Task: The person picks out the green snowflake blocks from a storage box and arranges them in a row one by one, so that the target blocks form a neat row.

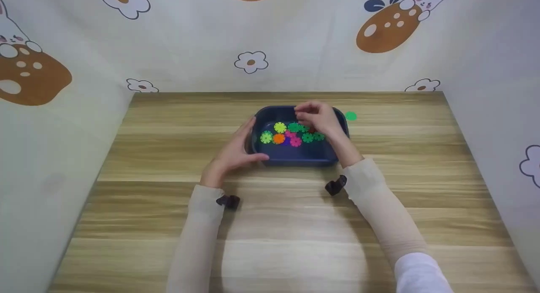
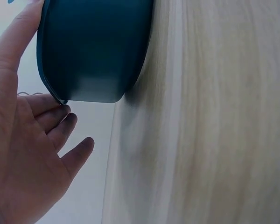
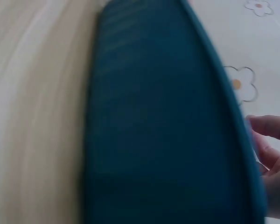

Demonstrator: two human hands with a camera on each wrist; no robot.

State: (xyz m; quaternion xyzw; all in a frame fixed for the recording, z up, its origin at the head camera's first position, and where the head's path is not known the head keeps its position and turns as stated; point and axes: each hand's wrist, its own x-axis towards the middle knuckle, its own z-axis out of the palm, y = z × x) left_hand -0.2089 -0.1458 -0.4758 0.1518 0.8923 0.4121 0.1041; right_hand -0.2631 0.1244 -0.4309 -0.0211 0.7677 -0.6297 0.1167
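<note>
A dark blue tray (image 1: 301,162) holds several small notched discs, among them a yellow disc (image 1: 279,127), an orange disc (image 1: 279,138) and a pink disc (image 1: 295,141). My left hand (image 1: 233,153) touches the tray's left end, thumb at the front rim. In the left wrist view, the left hand's (image 2: 30,135) extended fingers lie against the tray's wall (image 2: 95,51). Over the tray's right part is my right hand (image 1: 322,120), fingers bent. In the right wrist view, the tray (image 3: 163,116) partly hides the right hand's (image 3: 273,158) fingertips; whether they pinch a disc is unclear.
A green disc (image 1: 351,116) lies on the wooden table (image 1: 291,225) just beyond the tray's right back corner. Pale patterned cloth (image 1: 202,44) stands behind the table and at both sides.
</note>
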